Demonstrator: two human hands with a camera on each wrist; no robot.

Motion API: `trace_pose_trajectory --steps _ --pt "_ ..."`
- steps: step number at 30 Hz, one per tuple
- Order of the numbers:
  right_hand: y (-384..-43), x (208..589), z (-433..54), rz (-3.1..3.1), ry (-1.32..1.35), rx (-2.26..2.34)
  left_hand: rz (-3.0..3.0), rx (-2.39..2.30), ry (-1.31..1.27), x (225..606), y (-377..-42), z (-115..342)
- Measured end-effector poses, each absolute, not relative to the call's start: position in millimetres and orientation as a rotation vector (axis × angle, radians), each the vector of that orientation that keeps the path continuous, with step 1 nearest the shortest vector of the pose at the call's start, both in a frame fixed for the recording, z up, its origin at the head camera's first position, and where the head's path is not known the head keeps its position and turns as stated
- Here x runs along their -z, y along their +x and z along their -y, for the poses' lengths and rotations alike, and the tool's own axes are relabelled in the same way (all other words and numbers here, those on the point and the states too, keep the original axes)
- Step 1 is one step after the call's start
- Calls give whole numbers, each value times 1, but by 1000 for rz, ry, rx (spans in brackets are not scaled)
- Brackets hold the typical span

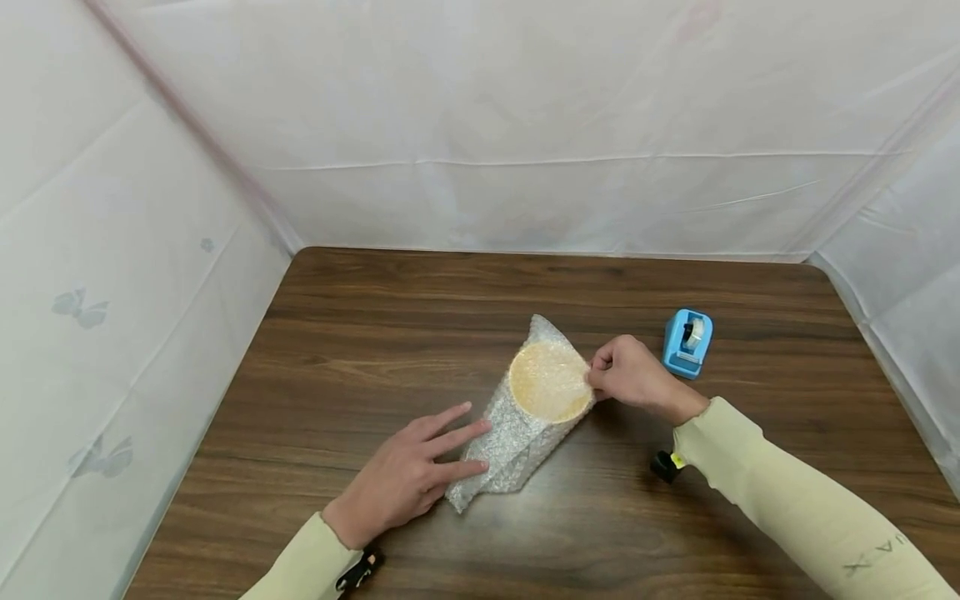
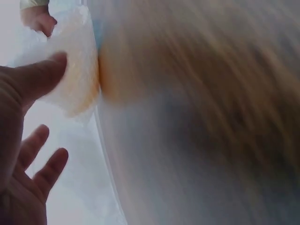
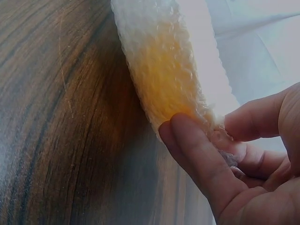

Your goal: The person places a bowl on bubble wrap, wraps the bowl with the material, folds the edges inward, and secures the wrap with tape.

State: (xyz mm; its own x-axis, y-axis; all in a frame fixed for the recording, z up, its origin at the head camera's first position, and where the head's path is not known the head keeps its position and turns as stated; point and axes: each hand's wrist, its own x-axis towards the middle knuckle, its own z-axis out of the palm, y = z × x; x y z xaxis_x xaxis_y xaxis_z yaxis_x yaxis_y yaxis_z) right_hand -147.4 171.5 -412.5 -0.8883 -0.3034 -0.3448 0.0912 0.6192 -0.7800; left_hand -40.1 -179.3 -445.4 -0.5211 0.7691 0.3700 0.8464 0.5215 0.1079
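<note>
A round yellow item [image 1: 550, 380], its exact kind hidden by the covering, is wrapped in clear bubble wrap [image 1: 510, 446] on the table. Through the wrap it also shows yellow in the right wrist view. My left hand [image 1: 408, 471] has its fingers spread and fairly straight, the fingertips at the wrap's near left side. On the other side, my right hand [image 1: 633, 372] pinches the wrap's edge between thumb and fingers, close to the yellow rim. The right wrist view shows this right hand [image 3: 234, 159] with crumpled wrap at the fingertips.
A blue tape dispenser [image 1: 687, 343] with a roll of tape stands just beyond my right hand. The dark wood-grain table [image 1: 360, 317] has rounded far corners. White sheeting [image 1: 480, 125] hangs behind it and along both sides.
</note>
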Motion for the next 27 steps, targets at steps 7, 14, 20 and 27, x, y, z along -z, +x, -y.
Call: trace_pose_trajectory --steps 7,14,20,27 --pt "-150 412 -169 -2457 -171 1121 2397 505 -1437 441 -36 174" --pt "-150 410 -165 -2532 -213 1030 2345 735 -1457 438 -40 170" --pt "-149 410 -162 -2593 -270 976 2288 834 -1471 431 -49 165" --pt "-148 410 -160 -2613 -284 978 2293 624 -1545 427 -48 162"
